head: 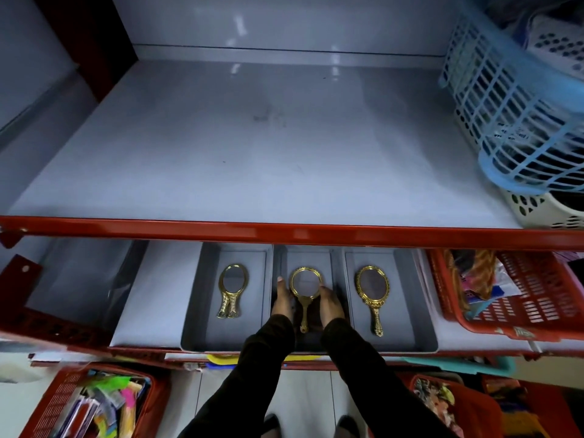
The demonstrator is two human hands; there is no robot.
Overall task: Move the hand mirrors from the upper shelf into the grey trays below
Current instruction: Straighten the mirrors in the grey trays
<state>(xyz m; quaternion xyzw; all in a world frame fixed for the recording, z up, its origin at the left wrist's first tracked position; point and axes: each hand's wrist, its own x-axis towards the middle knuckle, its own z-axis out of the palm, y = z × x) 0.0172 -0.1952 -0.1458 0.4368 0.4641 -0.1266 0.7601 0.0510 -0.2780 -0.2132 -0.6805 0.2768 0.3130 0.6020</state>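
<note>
Three grey trays stand side by side on the lower shelf. The left tray (202, 314) holds an oval gold hand mirror (232, 287). The right tray (407, 308) holds an ornate gold hand mirror (373, 294). In the middle tray (308, 257) lies a round gold hand mirror (306, 287), handle toward me. My left hand (282, 300) touches its rim from the left and my right hand (330, 303) from the right. The upper shelf (252, 147) shows no mirrors.
A red rail (284, 230) fronts the upper shelf. A blue lattice basket (518, 115) and a white basket (543, 210) sit at its right end. A red basket (518, 289) stands right of the trays. More red baskets (88, 403) with goods stand below.
</note>
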